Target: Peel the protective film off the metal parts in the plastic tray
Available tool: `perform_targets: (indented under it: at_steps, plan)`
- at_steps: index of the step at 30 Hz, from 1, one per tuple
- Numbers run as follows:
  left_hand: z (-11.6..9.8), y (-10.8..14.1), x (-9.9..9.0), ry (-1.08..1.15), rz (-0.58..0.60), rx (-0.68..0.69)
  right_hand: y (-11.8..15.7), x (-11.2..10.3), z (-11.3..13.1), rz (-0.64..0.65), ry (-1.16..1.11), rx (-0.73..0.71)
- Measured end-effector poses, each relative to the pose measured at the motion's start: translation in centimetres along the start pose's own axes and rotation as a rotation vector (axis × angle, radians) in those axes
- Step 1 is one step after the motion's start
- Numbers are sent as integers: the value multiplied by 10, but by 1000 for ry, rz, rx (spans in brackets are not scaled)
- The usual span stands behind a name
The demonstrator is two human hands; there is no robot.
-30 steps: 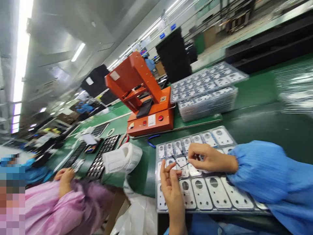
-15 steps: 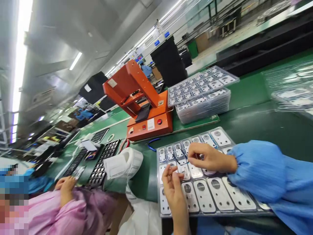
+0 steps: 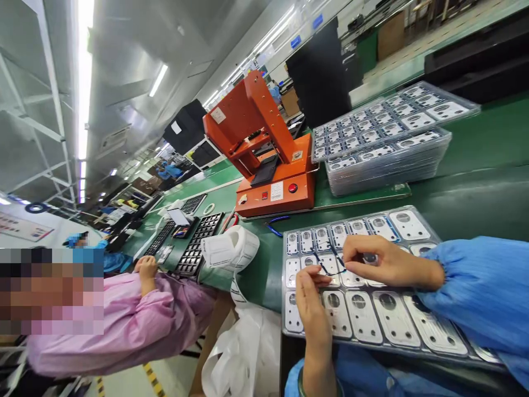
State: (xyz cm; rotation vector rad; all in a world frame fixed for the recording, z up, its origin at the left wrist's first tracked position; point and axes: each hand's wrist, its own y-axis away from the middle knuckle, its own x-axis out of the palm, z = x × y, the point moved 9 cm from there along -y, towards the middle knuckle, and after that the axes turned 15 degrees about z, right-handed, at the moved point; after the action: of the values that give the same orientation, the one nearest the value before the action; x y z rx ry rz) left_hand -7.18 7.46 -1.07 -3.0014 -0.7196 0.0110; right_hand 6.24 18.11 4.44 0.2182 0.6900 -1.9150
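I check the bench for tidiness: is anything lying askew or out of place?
Mostly orderly. The top tray of the far stack sits skewed, overhanging the trays below. Blue-handled pliers lie loose on the green table beside the orange machine.

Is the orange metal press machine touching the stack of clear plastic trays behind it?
Apart. The head view shows green table between the orange metal press machine and the stack of clear plastic trays.

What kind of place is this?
Probably a factory assembly line: a long green workbench, a stack of clear trays full of small metal parts, an orange machine, and workers in smocks.
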Motion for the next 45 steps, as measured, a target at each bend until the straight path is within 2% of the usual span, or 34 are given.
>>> perform_targets:
  at_steps: [3,7,14,27,32,38,45]
  plan:
    - [0,-2,-1,53,22,39,-1,-1,0,-8,6,-7]
    - [0,-2,0,2,46,22,-3,-2,-2,-8,-3,-6]
    - [8,-5,-2,14,33,-69,-4,-3,0,-37,-26,-39]
    - [9,-8,-5,-18,9,-44,-5,1,-5,-33,25,-33]
    - [14,-8,-9,3,-12,-71,-5,1,-9,-33,104,14]
    - [19,-7,-13,6,-39,-76,-3,-5,-18,-101,228,130]
    - [9,-7,-9,-55,-6,-53,-6,-3,-15,-44,60,67]
